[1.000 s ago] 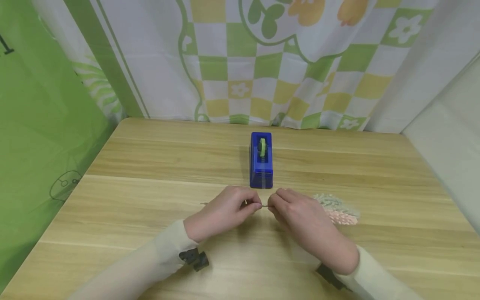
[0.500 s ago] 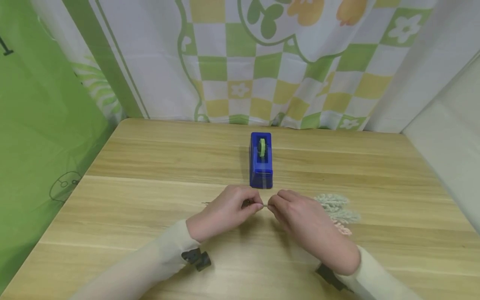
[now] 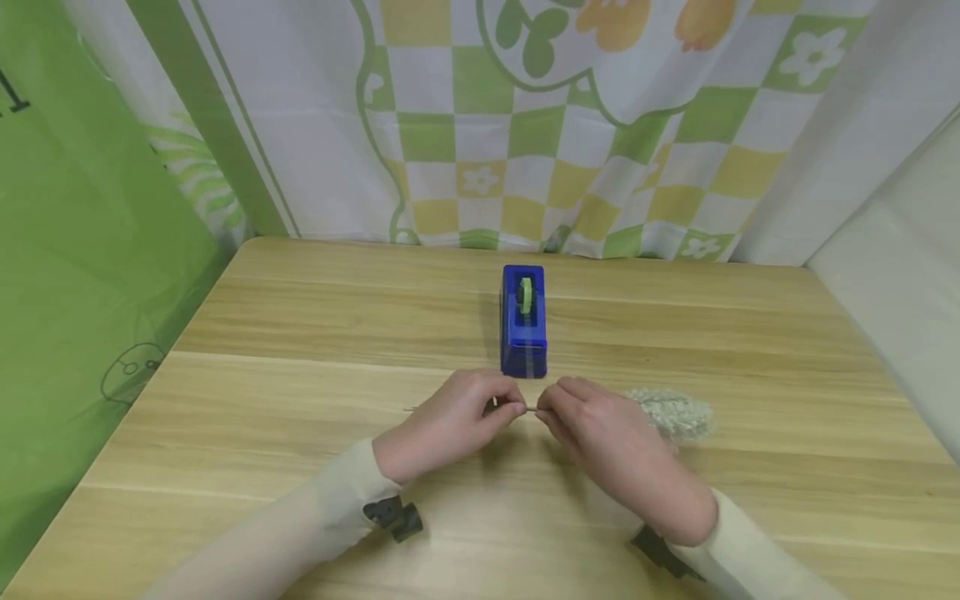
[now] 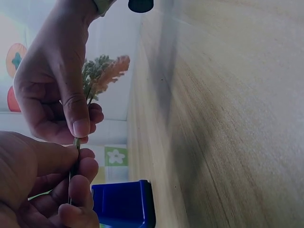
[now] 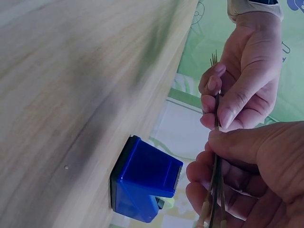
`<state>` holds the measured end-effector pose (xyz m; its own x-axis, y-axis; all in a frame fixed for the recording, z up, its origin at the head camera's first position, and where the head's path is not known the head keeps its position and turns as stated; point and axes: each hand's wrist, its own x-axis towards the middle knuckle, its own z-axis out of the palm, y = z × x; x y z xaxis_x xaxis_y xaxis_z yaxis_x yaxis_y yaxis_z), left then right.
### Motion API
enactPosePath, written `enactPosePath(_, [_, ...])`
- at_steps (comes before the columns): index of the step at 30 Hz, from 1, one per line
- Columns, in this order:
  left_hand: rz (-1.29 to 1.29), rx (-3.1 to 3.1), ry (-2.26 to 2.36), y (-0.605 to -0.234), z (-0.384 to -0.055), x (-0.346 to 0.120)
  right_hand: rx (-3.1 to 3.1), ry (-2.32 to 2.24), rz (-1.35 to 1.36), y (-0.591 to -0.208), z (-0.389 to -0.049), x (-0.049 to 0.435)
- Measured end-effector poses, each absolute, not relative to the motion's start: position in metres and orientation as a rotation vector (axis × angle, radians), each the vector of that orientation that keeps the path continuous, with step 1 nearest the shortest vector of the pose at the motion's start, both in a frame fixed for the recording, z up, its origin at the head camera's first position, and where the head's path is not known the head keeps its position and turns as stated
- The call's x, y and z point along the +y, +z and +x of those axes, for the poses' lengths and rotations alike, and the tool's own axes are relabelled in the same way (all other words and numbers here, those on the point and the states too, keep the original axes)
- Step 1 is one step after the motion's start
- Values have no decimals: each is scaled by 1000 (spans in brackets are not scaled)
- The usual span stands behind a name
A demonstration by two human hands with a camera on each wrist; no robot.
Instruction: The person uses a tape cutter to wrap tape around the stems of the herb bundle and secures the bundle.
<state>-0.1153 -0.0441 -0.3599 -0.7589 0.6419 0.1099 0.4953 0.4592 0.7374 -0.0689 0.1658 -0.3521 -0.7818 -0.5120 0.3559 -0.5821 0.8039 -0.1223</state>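
Observation:
A small bundle of flower stems (image 5: 216, 175) runs sideways between my two hands, close over the table. My left hand (image 3: 447, 419) pinches the stems between thumb and fingers; their thin cut ends poke out past it on the left. Right beside it, my right hand (image 3: 609, 446) grips the bundle nearer the flower heads. Fluffy pale green flower heads (image 3: 675, 413) stick out beyond the right hand. A pink flower head (image 4: 113, 73) shows beside the green ones in the left wrist view, mostly hidden in the head view. The fingertips of both hands nearly meet on the stems.
A blue tape dispenser (image 3: 523, 360) stands just beyond the hands, with a roll of tape (image 3: 526, 296) in it. The wooden table (image 3: 300, 317) ends at a checked curtain (image 3: 480, 133) behind. Green cloth (image 3: 90, 217) hangs at the left.
The bundle has turned about its length: the pink flower head went from plain view to mostly hidden, while green heads came to the front. The left hand shifted slightly right.

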Motion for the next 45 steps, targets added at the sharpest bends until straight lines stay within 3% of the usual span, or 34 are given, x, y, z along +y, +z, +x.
enactPosePath(45, [961,2556,1156,-363,-116,-40,-2694,282,837,-353,-76,169])
